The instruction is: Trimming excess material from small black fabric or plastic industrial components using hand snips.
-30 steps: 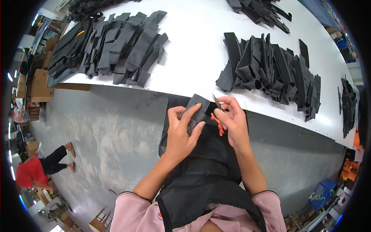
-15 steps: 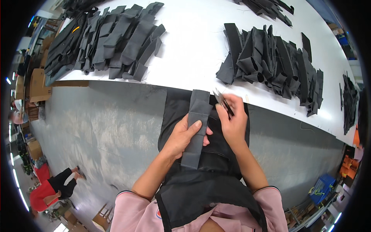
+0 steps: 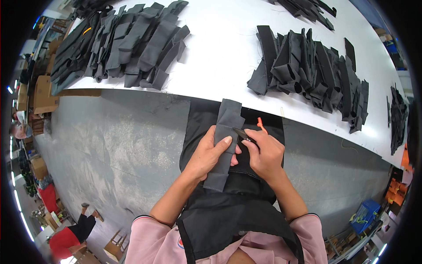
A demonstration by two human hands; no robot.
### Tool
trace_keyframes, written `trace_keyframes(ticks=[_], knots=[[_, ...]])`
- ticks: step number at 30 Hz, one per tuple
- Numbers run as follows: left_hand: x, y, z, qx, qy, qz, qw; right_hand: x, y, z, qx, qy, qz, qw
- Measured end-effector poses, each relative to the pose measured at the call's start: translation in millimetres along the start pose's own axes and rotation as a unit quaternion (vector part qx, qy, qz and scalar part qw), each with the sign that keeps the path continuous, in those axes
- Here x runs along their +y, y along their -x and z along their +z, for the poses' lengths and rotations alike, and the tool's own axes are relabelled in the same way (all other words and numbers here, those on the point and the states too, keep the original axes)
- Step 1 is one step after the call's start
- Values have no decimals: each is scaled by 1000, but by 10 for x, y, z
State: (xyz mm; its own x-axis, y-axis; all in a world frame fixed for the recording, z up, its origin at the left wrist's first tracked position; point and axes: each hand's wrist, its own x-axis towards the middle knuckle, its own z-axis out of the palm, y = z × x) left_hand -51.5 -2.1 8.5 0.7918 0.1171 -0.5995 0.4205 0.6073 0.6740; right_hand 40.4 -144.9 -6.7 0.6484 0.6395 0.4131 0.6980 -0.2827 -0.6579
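My left hand (image 3: 210, 152) is closed round a dark grey strip of sewn fabric (image 3: 225, 127), thumb on its face and fingers behind. The strip stands lengthwise over my black apron (image 3: 200, 127), its far end close to the table edge. Small dark thread snips (image 3: 244, 134) are gripped in my right hand (image 3: 265, 152). Their tips meet the strip's right edge, just above my left thumb. An orange tag or cord (image 3: 261, 124) sticks up beyond my right fingers; what it is fixed to is hidden.
On the white table (image 3: 215, 53) lie a pile of dark grey fabric pieces (image 3: 145, 44) at left and another pile (image 3: 307, 70) at right. A smaller stack (image 3: 398, 119) lies at the far right. A person in red (image 3: 66, 242) is at lower left, near a wooden chair (image 3: 115, 247).
My right hand has turned and brought the snips down and left onto the strip's edge. The orange piece has come into sight. The person in red at lower left has moved.
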Motion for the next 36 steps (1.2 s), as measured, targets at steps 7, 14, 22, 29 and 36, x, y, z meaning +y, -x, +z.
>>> trace_keyframes(ticks=[7,14,22,29,36], knots=[[-32,32,-45,-12,83,-4,996,-52,-98,45,-36,-5,27,999],[-34,39,-56,-23,70,2,997,-61,-50,-48,-65,-17,7,998],[7,46,-92,-50,36,-19,998,13,-120,-87,-87,-23,-37,995],[19,50,-78,-56,48,-33,997,17,-40,-80,-78,-20,-25,996],[19,35,-60,-57,42,-19,997,-29,-41,-116,-62,-24,-13,998]])
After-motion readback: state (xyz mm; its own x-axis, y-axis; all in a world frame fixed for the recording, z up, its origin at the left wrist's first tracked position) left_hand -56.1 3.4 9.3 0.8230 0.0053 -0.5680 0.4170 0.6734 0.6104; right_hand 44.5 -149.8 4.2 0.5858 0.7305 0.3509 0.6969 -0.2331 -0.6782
